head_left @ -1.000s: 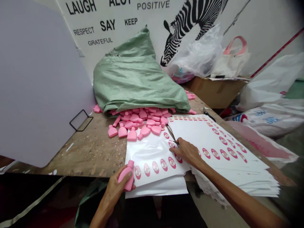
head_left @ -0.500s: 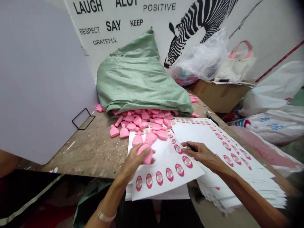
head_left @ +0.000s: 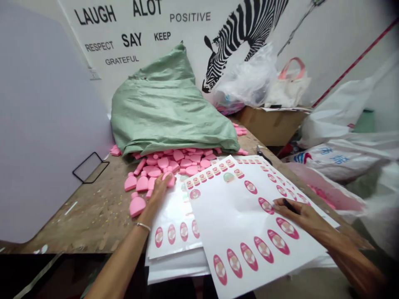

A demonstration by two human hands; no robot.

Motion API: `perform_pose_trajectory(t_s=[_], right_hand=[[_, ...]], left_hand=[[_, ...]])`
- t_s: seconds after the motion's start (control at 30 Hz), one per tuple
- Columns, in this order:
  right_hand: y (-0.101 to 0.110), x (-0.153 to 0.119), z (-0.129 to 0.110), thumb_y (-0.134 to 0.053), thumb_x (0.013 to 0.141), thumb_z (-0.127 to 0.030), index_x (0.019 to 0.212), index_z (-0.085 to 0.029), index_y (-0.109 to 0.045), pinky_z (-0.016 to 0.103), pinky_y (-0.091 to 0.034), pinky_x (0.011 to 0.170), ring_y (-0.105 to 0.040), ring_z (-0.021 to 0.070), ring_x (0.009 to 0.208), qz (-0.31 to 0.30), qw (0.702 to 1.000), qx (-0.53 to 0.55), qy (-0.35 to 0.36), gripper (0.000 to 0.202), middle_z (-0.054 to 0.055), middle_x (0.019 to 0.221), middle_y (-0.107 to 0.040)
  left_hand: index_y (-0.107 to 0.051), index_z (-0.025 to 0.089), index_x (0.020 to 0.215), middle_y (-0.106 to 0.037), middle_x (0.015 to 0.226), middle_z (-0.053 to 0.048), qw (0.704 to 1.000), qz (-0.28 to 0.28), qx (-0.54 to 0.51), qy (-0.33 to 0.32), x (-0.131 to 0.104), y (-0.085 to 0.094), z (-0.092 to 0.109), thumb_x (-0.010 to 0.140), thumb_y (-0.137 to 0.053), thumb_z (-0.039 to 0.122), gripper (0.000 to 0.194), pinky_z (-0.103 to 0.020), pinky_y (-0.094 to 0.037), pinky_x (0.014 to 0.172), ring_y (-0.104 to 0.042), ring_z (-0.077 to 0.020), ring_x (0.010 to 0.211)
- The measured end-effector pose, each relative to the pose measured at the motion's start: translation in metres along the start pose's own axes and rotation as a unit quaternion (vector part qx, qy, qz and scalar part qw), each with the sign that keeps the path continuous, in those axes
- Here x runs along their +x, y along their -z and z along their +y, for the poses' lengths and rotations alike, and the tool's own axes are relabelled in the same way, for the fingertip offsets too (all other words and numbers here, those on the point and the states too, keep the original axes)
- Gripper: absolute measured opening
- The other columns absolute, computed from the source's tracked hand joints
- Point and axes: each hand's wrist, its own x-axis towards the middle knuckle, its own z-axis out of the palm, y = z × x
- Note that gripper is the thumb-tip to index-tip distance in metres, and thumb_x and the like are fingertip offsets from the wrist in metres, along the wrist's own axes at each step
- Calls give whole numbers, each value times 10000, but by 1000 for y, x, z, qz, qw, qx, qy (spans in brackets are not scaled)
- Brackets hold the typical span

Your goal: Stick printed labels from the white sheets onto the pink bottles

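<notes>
My left hand [head_left: 159,190] is at the near edge of a heap of pink bottle-shaped pieces [head_left: 163,162], its fingers curled round one pink piece [head_left: 168,179]. Pinched at its right edge by my right hand [head_left: 296,211], a white sticker sheet [head_left: 227,224] with pink oval stickers is lifted and tilted. A slim dark tool [head_left: 290,206] also sits in my right hand; its kind is not clear. Below and left of the lifted sheet lies another sticker sheet [head_left: 174,211] on a paper stack, partly covered.
A green sack [head_left: 171,112] stands behind the heap on the wooden table [head_left: 93,216]. More printed sheets [head_left: 258,166] lie at the right, near dark-handled scissors [head_left: 264,154]. A black wire frame [head_left: 90,168] is at left. A cardboard box [head_left: 268,124] and plastic bags [head_left: 330,158] stand right.
My right hand has lifted the sticker sheet and drawn it right, uncovering the sheet beneath. My left hand has moved forward and left with pink pieces, which now lie off the lifted sheet. The view has shifted.
</notes>
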Motion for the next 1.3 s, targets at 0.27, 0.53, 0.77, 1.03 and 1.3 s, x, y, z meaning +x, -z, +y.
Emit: perform_pose_trajectory(t_s=[0.27,0.53,0.77,1.03,1.3], right_hand=[[5,-13,4,-723,552,-531,746,-197,-586,260,-391,495,-494,150,550,-28,987,99,-123,409,-1,607,-568],[-94,-34,-2,-525,741,-588,648,-191,-465,246,-366,534,-442,123,569,-159,985,35,50,413,-26,591,-450],[-98,-42,-16,-446,852,-525,992,-244,-516,314,-414,667,-592,208,762,-56,968,-200,139,322,42,858,-633],[-160,48,-63,-392,913,-288,858,-214,-543,338,-333,749,-553,194,776,-55,896,-254,361,176,33,772,-633],[-173,62,-45,-419,905,-278,827,-192,-563,353,-277,795,-540,189,799,-49,882,-278,378,185,51,798,-638]], left_hand=[[-599,97,928,-695,824,-85,1000,3,-6,7,-33,25,18,643,-764,347,414,-276,-563,600,-665,-156,607],[-632,99,874,-677,822,-68,997,-49,38,51,-89,-11,17,646,-760,346,359,-224,-536,644,-630,-116,651],[-603,100,900,-675,898,-117,992,-62,71,89,-89,-7,-8,675,-732,318,340,-272,-554,637,-663,-155,651],[-541,116,966,-625,820,-81,987,-122,61,79,-72,-33,-16,749,-672,390,374,-301,-569,624,-693,-213,708],[-541,120,978,-615,888,-105,980,-169,57,91,-63,-36,-19,736,-687,430,420,-288,-570,578,-699,-223,684]])
